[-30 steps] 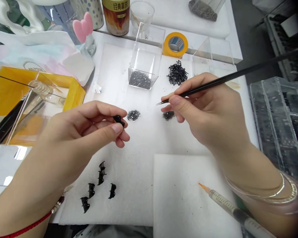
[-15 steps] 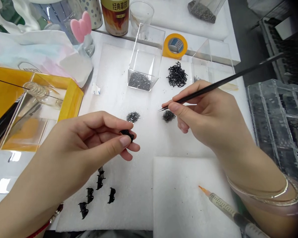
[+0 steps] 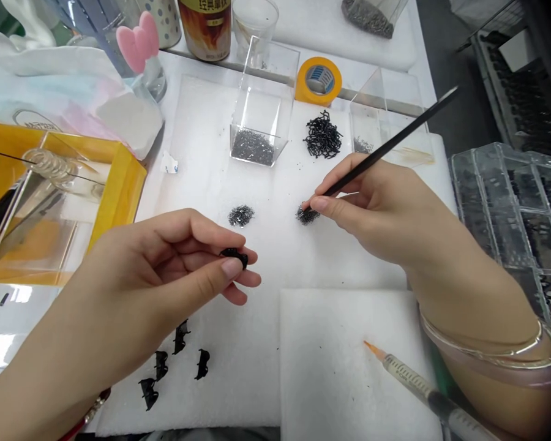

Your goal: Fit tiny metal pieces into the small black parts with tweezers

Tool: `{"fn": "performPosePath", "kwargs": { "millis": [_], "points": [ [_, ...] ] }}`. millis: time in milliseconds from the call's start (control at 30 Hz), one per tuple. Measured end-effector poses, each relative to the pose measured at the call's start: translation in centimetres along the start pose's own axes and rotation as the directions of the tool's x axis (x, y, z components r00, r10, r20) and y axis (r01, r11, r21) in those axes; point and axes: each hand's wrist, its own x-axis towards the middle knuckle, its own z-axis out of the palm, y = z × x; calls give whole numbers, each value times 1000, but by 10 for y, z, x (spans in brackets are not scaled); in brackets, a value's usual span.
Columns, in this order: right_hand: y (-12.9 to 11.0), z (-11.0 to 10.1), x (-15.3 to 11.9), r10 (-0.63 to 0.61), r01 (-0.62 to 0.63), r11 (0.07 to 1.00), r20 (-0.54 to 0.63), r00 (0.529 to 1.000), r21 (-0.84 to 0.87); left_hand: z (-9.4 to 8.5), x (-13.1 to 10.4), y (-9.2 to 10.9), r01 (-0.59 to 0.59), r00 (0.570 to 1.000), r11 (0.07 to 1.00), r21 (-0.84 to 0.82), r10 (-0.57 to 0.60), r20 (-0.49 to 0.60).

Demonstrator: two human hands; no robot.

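Note:
Between the thumb and fingers of my left hand [image 3: 179,263] is a small black plastic part [image 3: 235,256], partly covered by the fingertips. My right hand [image 3: 371,214] grips slim black tweezers [image 3: 386,147] like a pen, their far end pointing up to the right. Their tips reach the small dark pile of tiny metal bits [image 3: 307,214] and are hidden by my fingers and the pile. A second pile of shiny bits [image 3: 241,215] lies just beyond my left fingertips. Similar black parts [image 3: 202,364] rest on the white foam below my left hand.
Behind the piles stand a clear acrylic box [image 3: 254,147] with metal bits, a heap of black pins [image 3: 324,136] and a yellow tape roll [image 3: 320,81]. A syringe [image 3: 408,375] lies at the lower right. A compartment case [image 3: 509,208] is at right, a yellow-edged box [image 3: 123,177] at left.
My right hand has lowered the tweezers from above the foam into the dark pile, their shaft now steeper. My left hand keeps its hold on the black part. The view has shifted slightly.

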Motion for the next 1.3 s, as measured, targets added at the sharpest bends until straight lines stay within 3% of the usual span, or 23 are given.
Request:
{"fn": "performPosePath", "kwargs": {
  "millis": [367, 667, 833, 1067, 1300],
  "points": [
    [2, 1, -1, -11, 11, 1000, 5, 1000, 6, 0, 0, -2, 1, 1000, 999, 33, -1, -1],
    [-3, -3, 0, 62, -61, 998, 33, 998, -21, 1, 0, -2, 6, 1000, 997, 73, -6, -6],
    [-12, 1, -6, 54, -54, 997, -1, 999, 52, 4, 0, 2, 15, 1000, 998, 63, -13, -24],
    [-14, 20, -14, 115, -146, 977, 195, 974, 153, 6, 4, 8, 38, 999, 999, 35, -38, -15],
    [-12, 23, -13, 124, -155, 977, 202, 972, 144, 6, 2, 8, 17, 1000, 999, 45, -17, -5]
  ]
}}
